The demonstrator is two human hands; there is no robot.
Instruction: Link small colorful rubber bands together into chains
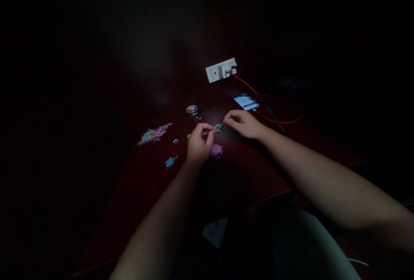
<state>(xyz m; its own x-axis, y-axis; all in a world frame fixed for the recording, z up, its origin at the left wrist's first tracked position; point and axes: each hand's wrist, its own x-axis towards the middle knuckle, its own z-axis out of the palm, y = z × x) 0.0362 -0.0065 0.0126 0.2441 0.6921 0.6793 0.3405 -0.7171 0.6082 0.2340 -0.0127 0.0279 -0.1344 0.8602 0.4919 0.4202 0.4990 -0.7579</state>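
Note:
Between its thumb and forefinger my left hand (199, 145) pinches a small green and pink piece (219, 127), too small and dim to name for sure. My right hand (244, 124) is just to the right of it, fingertips pressed together, apart from the piece; whatever they hold, if anything, does not show. Below the piece lies a heap of purple rubber bands (217, 151). Left of my hands are a mixed-colour heap of small bands (154, 134), a blue heap (170, 162) and a single pale ring (175, 141). A bit of yellow (189, 136) peeks out beside my left hand.
A small clear container (192, 109) stands behind my left hand. Beyond my right hand lies a lit phone (246, 102); a red cable (247, 84) runs to the wall socket (213, 73). The dark red table (155, 193) ends near my forearms. Surroundings are very dark.

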